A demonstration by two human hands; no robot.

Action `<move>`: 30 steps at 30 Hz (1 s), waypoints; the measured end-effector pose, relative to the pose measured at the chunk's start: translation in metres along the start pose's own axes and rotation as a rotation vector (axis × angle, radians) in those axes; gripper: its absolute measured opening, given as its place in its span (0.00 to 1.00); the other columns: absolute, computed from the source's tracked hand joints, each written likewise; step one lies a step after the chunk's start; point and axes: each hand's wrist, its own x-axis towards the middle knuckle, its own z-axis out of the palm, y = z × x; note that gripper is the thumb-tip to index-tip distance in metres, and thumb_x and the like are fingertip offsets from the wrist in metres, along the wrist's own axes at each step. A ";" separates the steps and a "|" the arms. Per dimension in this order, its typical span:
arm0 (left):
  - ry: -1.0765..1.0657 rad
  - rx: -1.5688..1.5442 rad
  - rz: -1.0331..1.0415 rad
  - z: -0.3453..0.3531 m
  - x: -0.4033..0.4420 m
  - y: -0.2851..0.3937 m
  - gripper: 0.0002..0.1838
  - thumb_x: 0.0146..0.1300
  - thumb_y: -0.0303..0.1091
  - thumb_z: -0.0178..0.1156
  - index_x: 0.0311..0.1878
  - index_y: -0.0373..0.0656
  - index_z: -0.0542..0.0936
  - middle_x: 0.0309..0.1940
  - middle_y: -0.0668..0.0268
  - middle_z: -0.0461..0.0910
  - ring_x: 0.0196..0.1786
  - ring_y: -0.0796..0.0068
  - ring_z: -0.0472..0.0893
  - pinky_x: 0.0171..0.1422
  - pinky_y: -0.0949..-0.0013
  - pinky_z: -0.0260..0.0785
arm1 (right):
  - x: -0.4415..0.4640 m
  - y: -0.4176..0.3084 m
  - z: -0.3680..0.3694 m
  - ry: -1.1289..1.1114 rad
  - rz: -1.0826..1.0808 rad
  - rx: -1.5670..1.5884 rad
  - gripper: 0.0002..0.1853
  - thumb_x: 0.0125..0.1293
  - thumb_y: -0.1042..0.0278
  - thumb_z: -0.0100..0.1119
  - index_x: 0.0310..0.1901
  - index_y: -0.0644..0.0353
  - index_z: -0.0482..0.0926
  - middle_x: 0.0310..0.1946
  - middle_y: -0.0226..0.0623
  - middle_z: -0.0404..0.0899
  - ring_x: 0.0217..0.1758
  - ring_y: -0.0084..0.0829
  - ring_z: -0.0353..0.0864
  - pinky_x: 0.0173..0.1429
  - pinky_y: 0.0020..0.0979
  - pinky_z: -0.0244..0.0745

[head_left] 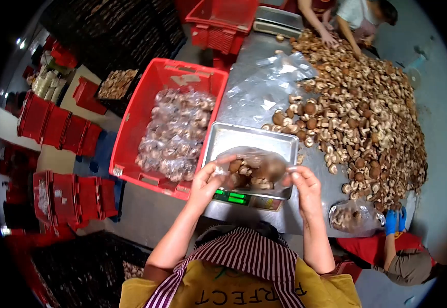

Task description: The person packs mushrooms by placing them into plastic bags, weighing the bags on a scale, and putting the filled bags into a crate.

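Observation:
A clear plastic bag of mushrooms is stretched between my two hands over the metal tray of a scale. My left hand pinches the bag's left end, and my right hand pinches its right end. Green digits glow on the scale's display below the tray. Just left of the scale stands a red crate holding many bagged mushrooms. A large heap of loose mushrooms spreads over the metal table to the right.
Empty plastic bags lie on the table. Two people work at the heap's far edge; a person with blue gloves is at lower right, beside another filled bag. Stacked red crates stand left, with another scale at the top.

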 end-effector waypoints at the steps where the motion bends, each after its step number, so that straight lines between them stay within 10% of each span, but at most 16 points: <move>1: -0.043 -0.028 -0.014 0.003 -0.002 0.007 0.05 0.61 0.20 0.48 0.37 0.36 0.74 0.62 0.50 0.74 0.36 0.74 0.82 0.45 0.69 0.75 | 0.000 -0.004 0.009 -0.052 -0.002 -0.008 0.10 0.72 0.72 0.51 0.49 0.63 0.79 0.33 0.35 0.83 0.38 0.23 0.80 0.44 0.27 0.77; 4: -0.174 -0.033 -0.105 0.025 0.000 0.017 0.03 0.65 0.26 0.50 0.35 0.39 0.73 0.54 0.47 0.78 0.35 0.72 0.81 0.46 0.67 0.74 | 0.012 0.010 0.023 -0.334 -0.151 -0.103 0.18 0.70 0.82 0.47 0.59 0.63 0.74 0.45 0.35 0.83 0.43 0.24 0.81 0.47 0.25 0.77; 8: -0.290 0.005 -0.242 0.041 0.004 0.015 0.06 0.69 0.32 0.52 0.40 0.40 0.74 0.38 0.59 0.82 0.35 0.72 0.81 0.46 0.68 0.73 | 0.052 0.025 0.037 -0.482 -0.304 -0.203 0.14 0.73 0.71 0.49 0.56 0.64 0.77 0.34 0.32 0.81 0.33 0.18 0.76 0.39 0.21 0.74; 10: -0.327 0.047 -0.248 0.040 0.006 0.018 0.08 0.68 0.32 0.53 0.44 0.38 0.75 0.39 0.59 0.82 0.37 0.71 0.82 0.47 0.68 0.73 | 0.054 0.013 0.036 -0.595 0.059 -0.145 0.15 0.74 0.64 0.49 0.52 0.66 0.78 0.32 0.29 0.80 0.34 0.18 0.75 0.39 0.22 0.72; 15: -0.139 0.034 -0.309 -0.009 0.039 -0.010 0.06 0.64 0.26 0.58 0.44 0.39 0.77 0.34 0.69 0.79 0.41 0.77 0.77 0.52 0.71 0.69 | 0.065 0.024 -0.006 -0.514 -0.350 -0.742 0.10 0.63 0.61 0.59 0.37 0.57 0.84 0.33 0.43 0.81 0.40 0.44 0.79 0.49 0.40 0.72; 18: -0.188 0.741 -0.111 -0.013 0.055 -0.040 0.04 0.64 0.25 0.56 0.40 0.38 0.80 0.33 0.65 0.79 0.35 0.74 0.79 0.41 0.71 0.70 | 0.067 0.060 -0.015 -0.441 -0.643 -0.757 0.09 0.62 0.62 0.58 0.36 0.56 0.84 0.34 0.39 0.80 0.43 0.40 0.77 0.52 0.38 0.70; 19: -0.184 0.959 0.135 -0.011 0.063 -0.044 0.05 0.62 0.27 0.57 0.34 0.37 0.79 0.31 0.55 0.79 0.34 0.57 0.80 0.39 0.61 0.71 | 0.060 0.064 -0.012 -0.444 -0.669 -0.844 0.08 0.61 0.64 0.58 0.36 0.57 0.83 0.36 0.36 0.79 0.45 0.37 0.75 0.55 0.38 0.68; 24: -0.051 1.245 0.201 -0.025 0.092 -0.081 0.08 0.62 0.31 0.56 0.31 0.35 0.77 0.28 0.48 0.79 0.33 0.48 0.80 0.37 0.54 0.70 | 0.023 0.072 0.009 -0.530 -0.838 -0.928 0.07 0.62 0.68 0.58 0.37 0.62 0.79 0.36 0.35 0.78 0.45 0.36 0.74 0.56 0.38 0.68; 27: 0.078 0.501 -0.165 -0.021 0.088 -0.069 0.10 0.66 0.31 0.55 0.30 0.36 0.76 0.22 0.61 0.76 0.27 0.70 0.76 0.35 0.65 0.68 | 0.036 0.065 0.007 -0.373 -0.581 -0.408 0.07 0.68 0.71 0.55 0.38 0.66 0.79 0.35 0.36 0.80 0.43 0.33 0.77 0.51 0.34 0.71; 28: 0.093 0.134 -0.291 -0.021 0.087 -0.060 0.11 0.68 0.32 0.54 0.30 0.37 0.76 0.20 0.66 0.74 0.26 0.77 0.73 0.36 0.69 0.67 | 0.036 0.065 0.012 -0.408 -0.178 -0.032 0.09 0.70 0.69 0.55 0.42 0.67 0.79 0.34 0.33 0.80 0.38 0.24 0.77 0.45 0.28 0.72; 30: 0.036 -0.260 -0.337 -0.001 0.069 -0.027 0.11 0.69 0.33 0.55 0.31 0.39 0.76 0.26 0.67 0.77 0.31 0.78 0.76 0.42 0.71 0.68 | 0.052 0.075 0.017 -0.394 -0.180 0.080 0.11 0.72 0.67 0.54 0.46 0.67 0.79 0.35 0.30 0.80 0.37 0.17 0.75 0.41 0.24 0.72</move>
